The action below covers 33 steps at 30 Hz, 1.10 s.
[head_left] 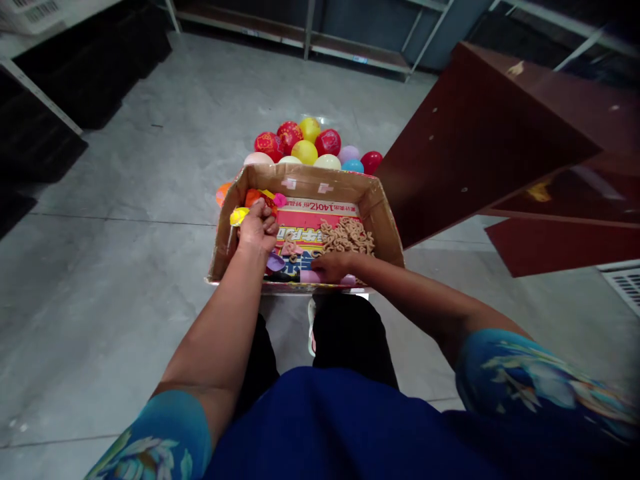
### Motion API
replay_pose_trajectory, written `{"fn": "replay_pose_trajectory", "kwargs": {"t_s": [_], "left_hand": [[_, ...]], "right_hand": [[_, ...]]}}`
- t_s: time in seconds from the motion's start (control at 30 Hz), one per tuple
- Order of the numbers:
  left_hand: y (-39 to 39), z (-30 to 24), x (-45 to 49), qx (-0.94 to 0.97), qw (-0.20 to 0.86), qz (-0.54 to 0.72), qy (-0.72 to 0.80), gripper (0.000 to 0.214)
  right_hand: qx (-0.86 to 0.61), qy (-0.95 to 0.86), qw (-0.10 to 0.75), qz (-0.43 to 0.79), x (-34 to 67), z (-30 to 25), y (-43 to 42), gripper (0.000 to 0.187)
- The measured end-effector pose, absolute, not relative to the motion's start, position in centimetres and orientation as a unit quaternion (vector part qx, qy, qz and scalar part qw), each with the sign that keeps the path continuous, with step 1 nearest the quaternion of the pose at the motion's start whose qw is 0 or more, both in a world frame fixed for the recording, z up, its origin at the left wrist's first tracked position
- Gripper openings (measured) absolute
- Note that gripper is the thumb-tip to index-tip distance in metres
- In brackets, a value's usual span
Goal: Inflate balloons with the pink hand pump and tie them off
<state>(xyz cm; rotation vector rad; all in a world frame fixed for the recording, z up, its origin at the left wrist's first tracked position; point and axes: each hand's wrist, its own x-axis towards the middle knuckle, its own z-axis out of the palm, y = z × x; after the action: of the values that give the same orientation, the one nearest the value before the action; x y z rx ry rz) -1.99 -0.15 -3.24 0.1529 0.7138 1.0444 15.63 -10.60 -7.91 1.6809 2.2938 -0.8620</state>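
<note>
Down in box (310, 179), left hand (257, 228) fisted on limp balloons (253, 198), right hand (330, 267) flat, grip unclear.

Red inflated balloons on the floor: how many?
4 red balloons behind the cardboard box: two at left, one central, one far right. More may be hidden.

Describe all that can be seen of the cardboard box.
The cardboard box is brown and open-topped, with tape patches on its far wall. Behind it lie inflated balloons. A printed red sheet lines its bottom, a tan pile on it. The left hand, closed on flat balloons, and the right hand reach inside.
</note>
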Motion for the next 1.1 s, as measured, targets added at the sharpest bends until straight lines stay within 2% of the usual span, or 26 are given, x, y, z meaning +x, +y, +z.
{"fn": "replay_pose_trajectory", "kwargs": {"t_s": [0.1, 0.2, 0.37, 0.57, 0.67, 0.87, 1.1], "left_hand": [[-0.1, -3.2, -2.1, 0.076, 0.794, 0.504, 0.332, 0.023], [-0.1, -3.2, -2.2, 0.088, 0.774, 0.522, 0.347, 0.019], [-0.3, -3.6, -1.7, 0.082, 0.751, 0.543, 0.367, 0.017], [-0.2, -3.2, -0.5, 0.051, 0.769, 0.513, 0.379, 0.021], [0.0, -2.5, 0.0, 0.056, 0.781, 0.511, 0.356, 0.021], [0.1, -3.3, -0.2, 0.064, 0.819, 0.496, 0.282, 0.017], [-0.2, -4.0, -0.3, 0.069, 0.825, 0.491, 0.272, 0.017]], "right_hand": [[0.519, 0.774, 0.137, -0.335, 18.2, -5.8, -10.5, 0.033], [0.559, 0.760, 0.079, -0.322, 21.0, -2.8, -11.2, 0.041], [0.610, 0.756, -0.008, -0.238, 23.6, 1.0, -14.0, 0.041], [0.626, 0.738, -0.159, -0.193, 22.8, 1.3, -17.5, 0.042], [0.638, 0.716, -0.191, -0.209, 21.8, 0.9, -18.9, 0.039], [0.654, 0.692, -0.209, -0.224, 20.3, 0.5, -19.7, 0.036], [0.662, 0.691, -0.182, -0.225, 19.6, -0.3, -18.5, 0.036]]}}
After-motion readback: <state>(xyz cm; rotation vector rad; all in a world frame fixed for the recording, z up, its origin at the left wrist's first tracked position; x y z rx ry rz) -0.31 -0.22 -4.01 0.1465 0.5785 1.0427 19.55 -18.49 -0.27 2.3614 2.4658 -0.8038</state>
